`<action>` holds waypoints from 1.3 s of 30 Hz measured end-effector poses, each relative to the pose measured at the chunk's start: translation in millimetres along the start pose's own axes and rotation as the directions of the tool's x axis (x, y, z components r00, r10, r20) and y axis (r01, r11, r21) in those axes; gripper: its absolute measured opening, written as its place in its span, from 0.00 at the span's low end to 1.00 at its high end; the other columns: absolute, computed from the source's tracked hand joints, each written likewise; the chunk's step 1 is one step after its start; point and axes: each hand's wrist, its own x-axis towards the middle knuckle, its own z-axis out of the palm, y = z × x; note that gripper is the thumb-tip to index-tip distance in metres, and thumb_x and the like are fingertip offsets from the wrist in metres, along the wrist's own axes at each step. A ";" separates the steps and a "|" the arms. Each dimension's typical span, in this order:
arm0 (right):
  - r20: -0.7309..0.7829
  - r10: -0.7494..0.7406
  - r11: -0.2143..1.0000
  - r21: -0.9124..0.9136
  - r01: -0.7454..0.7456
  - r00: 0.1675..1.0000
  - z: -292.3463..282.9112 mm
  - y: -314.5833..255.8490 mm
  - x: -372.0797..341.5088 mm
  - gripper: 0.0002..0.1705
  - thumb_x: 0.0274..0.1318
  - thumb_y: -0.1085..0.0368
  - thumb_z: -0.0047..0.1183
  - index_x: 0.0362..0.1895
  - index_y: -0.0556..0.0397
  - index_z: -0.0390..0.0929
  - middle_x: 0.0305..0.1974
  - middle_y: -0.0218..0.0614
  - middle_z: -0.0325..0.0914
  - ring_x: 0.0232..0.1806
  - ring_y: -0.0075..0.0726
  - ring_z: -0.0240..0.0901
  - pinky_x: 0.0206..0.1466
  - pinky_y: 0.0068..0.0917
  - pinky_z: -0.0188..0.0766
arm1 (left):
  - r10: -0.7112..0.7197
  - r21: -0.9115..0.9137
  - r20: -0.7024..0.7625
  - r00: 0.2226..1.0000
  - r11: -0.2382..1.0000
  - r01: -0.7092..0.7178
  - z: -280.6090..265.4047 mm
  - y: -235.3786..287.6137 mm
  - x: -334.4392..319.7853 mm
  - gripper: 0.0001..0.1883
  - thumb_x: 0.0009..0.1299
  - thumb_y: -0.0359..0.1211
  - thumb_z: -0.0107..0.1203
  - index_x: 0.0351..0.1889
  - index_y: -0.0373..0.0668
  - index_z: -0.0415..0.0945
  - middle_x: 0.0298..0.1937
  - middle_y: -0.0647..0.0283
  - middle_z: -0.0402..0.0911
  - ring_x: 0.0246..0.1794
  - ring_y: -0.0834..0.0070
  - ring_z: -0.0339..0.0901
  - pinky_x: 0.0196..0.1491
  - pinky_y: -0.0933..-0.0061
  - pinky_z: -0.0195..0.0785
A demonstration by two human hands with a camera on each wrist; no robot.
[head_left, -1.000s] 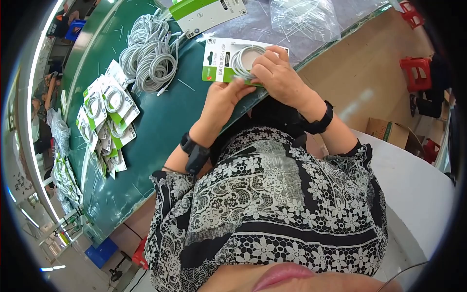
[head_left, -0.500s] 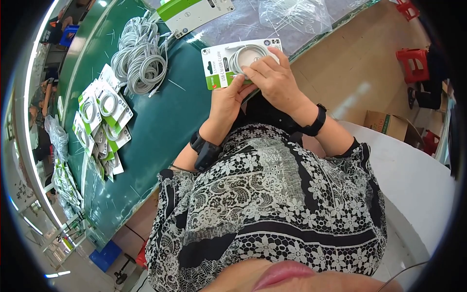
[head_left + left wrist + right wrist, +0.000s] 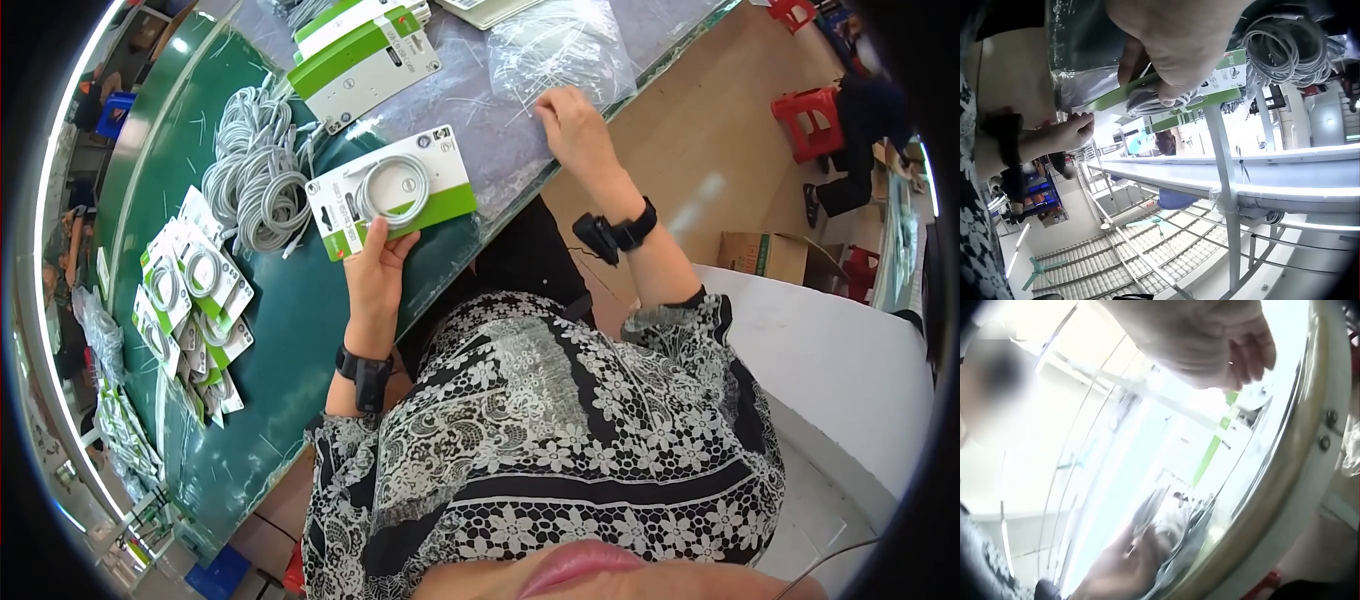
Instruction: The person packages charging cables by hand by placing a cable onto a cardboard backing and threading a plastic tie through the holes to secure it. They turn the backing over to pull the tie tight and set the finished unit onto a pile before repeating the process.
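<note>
In the head view, the left hand (image 3: 375, 290) pinches the lower edge of a white and green card (image 3: 445, 165), its thumb over the coiled grey cable (image 3: 420, 208) on the card's front. The left wrist view shows the same left hand (image 3: 1172, 44) with its thumb on the coil (image 3: 1141, 103). Apart from the card, the right hand (image 3: 580, 135) is raised near a clear bag of thin strips (image 3: 560, 60), fingers bent and nothing visible in them. Seen from the right wrist, the right hand (image 3: 1210, 344) has its fingers bent downward.
Loose coiled cables (image 3: 270, 195) lie left of the held card. Further left is a pile of carded cables (image 3: 205, 275). A stack of cards (image 3: 370, 85) lies at the top of the table (image 3: 290, 370). A red stool (image 3: 810, 125) and a cardboard box (image 3: 770, 255) stand on the floor.
The right hand has let go of the card and moved up toward the clear bag. The left hand has carried the card leftward, and the card is tilted differently.
</note>
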 end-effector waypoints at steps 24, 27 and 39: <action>0.110 -0.058 0.996 0.074 0.050 0.992 -41.7 -51.1 -6.3 0.04 0.49 0.72 0.57 0.32 0.52 0.80 0.30 0.35 0.77 0.35 0.40 0.72 0.41 0.32 0.67 | -0.148 -0.480 0.119 0.982 0.857 0.188 39.0 -1.6 43.7 0.15 0.70 0.34 0.55 0.53 0.45 0.70 0.46 0.64 0.79 0.41 0.72 0.77 0.42 0.70 0.73; 0.112 -0.129 0.980 0.166 0.110 0.985 -42.4 -73.4 -14.2 0.06 0.47 0.74 0.58 0.32 0.52 0.80 0.30 0.33 0.76 0.36 0.38 0.71 0.43 0.31 0.65 | -0.180 -0.550 0.164 0.970 0.799 0.241 46.4 1.7 42.8 0.15 0.70 0.37 0.55 0.52 0.45 0.72 0.45 0.64 0.79 0.39 0.72 0.75 0.39 0.73 0.71; 0.015 -0.315 0.930 0.206 0.306 0.949 -22.2 -91.4 -14.7 0.09 0.42 0.74 0.61 0.30 0.48 0.81 0.30 0.28 0.76 0.37 0.34 0.70 0.50 0.32 0.59 | -0.236 -0.681 0.195 0.952 0.666 0.305 62.4 5.1 39.4 0.15 0.70 0.42 0.52 0.47 0.42 0.73 0.39 0.67 0.76 0.31 0.76 0.66 0.28 0.78 0.58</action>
